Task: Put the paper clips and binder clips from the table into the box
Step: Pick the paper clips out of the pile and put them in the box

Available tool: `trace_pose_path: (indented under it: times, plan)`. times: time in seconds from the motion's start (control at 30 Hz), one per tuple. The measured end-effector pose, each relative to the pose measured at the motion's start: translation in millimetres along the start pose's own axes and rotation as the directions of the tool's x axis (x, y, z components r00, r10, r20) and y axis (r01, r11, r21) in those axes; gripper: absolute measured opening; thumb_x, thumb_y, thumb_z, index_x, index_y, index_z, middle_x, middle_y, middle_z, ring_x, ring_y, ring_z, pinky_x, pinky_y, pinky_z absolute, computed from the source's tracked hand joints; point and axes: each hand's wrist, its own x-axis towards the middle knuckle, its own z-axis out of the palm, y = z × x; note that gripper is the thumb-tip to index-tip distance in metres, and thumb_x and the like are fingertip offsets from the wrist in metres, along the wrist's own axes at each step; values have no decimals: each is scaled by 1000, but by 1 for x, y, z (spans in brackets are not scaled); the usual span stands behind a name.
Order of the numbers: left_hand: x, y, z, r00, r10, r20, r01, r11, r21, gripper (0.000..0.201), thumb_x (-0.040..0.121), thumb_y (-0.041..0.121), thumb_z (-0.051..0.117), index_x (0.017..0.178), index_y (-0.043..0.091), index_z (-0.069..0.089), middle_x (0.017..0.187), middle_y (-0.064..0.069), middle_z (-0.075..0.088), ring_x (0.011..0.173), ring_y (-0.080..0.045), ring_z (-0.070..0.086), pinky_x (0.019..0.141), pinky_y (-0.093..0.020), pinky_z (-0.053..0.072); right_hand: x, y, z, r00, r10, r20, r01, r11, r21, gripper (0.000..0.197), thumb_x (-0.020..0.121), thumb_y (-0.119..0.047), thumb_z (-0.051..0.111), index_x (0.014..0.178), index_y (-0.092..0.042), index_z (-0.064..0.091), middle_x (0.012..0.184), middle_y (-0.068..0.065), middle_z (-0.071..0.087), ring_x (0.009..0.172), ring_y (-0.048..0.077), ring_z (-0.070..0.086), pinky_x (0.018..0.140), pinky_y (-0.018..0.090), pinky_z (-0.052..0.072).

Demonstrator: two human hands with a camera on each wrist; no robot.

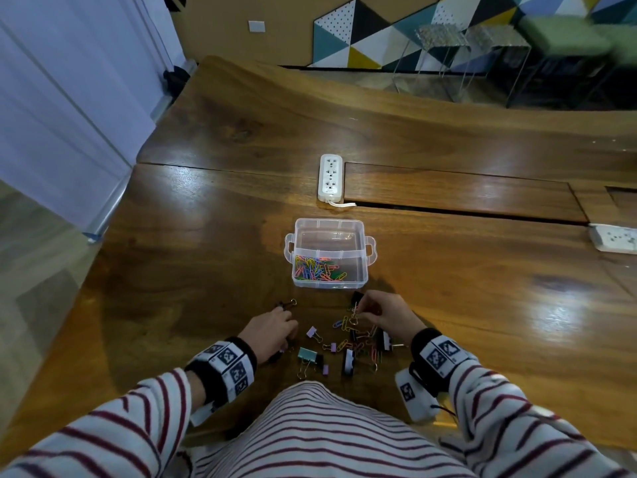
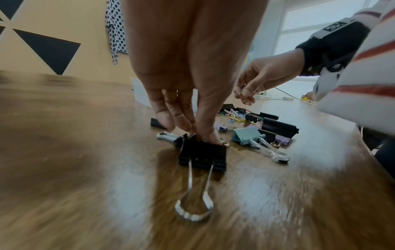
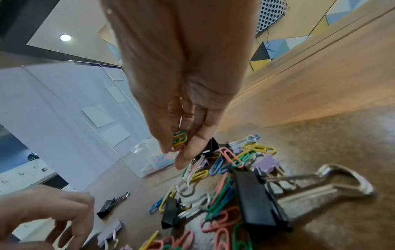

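Observation:
A clear plastic box (image 1: 358, 232) stands open mid-table, with several coloured paper clips (image 1: 319, 268) in its near compartment. My left hand (image 2: 196, 133) reaches down and pinches the top of a black binder clip (image 2: 203, 155) that lies on the wood. My right hand (image 3: 177, 148) hovers just above the loose pile (image 1: 355, 343) and pinches green and yellow paper clips (image 3: 180, 137). In the head view both hands (image 1: 275, 332) (image 1: 358, 310) sit just in front of the box. A teal binder clip (image 2: 245, 135) and lilac and black ones lie in the pile.
One small black binder clip (image 1: 287, 304) lies apart, left of the pile. A white power strip (image 1: 330, 177) lies beyond the box, and another (image 1: 613, 238) at the right edge. A slot (image 1: 465, 210) runs across the wooden table (image 1: 193, 270).

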Motion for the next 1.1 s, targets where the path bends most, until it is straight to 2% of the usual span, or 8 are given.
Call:
trace_pose_path:
  times: [0.1,0.23,0.37,0.47,0.63,0.8,0.93,1.1]
  plan:
    - [2,4,-1,1000,10,14,-11,997,73,21,88,9,53,109,10,54,118,-9,51,114,-25,45,87,-36,43,2,-1,-2,1000,27,11,-27,1000,0,8,83,-10,62,89,-14,59,93,-2,61,88,12,58,79,22,49]
    - [4,14,0,999,20,48,-27,990,141,26,88,6,53,113,9,51,119,-11,52,111,-27,48,89,-37,42,-1,-9,8,997,-44,57,51,989,-135,7,85,-9,59,91,-12,57,99,3,61,88,14,56,78,24,50]
    - [9,21,-14,996,-12,-88,9,1000,-27,23,91,11,49,114,11,50,115,-8,56,108,-25,53,88,-37,48,2,-21,21,988,-143,65,157,933,-324,9,87,-11,54,95,-10,53,103,7,58,92,22,56,76,31,46]
    - [24,32,-28,981,-34,-192,-8,977,-215,27,90,12,48,117,11,48,115,-8,56,107,-25,54,86,-41,49,7,-21,19,994,-111,-16,102,955,-278,15,86,-12,56,100,-11,53,105,6,63,95,23,59,81,35,51]
    - [58,58,-30,992,-43,-120,1,945,-326,24,85,9,54,108,11,50,113,-13,59,105,-34,57,87,-47,50,0,-6,8,998,27,-48,-38,967,-251,17,85,-8,56,100,-14,56,104,4,66,96,23,61,79,37,52]
    - [68,74,-19,991,-101,-83,76,963,-260,19,88,2,46,107,5,47,114,-17,53,107,-36,52,84,-46,44,-17,13,8,992,107,-66,-120,963,-243,16,86,-14,56,101,-20,58,104,3,67,96,21,62,80,38,54]
    - [66,81,-10,989,-83,-121,64,986,-153,25,86,-1,53,110,3,50,118,-14,46,112,-31,45,84,-39,45,-21,12,13,992,105,-70,-119,962,-245,17,86,-12,56,101,-18,59,103,1,68,96,19,61,80,33,52]
    - [66,87,-6,989,-106,-104,95,990,-105,39,81,15,64,116,4,51,121,-13,44,117,-30,41,89,-40,47,-15,8,16,991,106,-80,-120,973,-199,13,86,-14,57,98,-17,60,103,2,67,95,19,60,80,34,52]
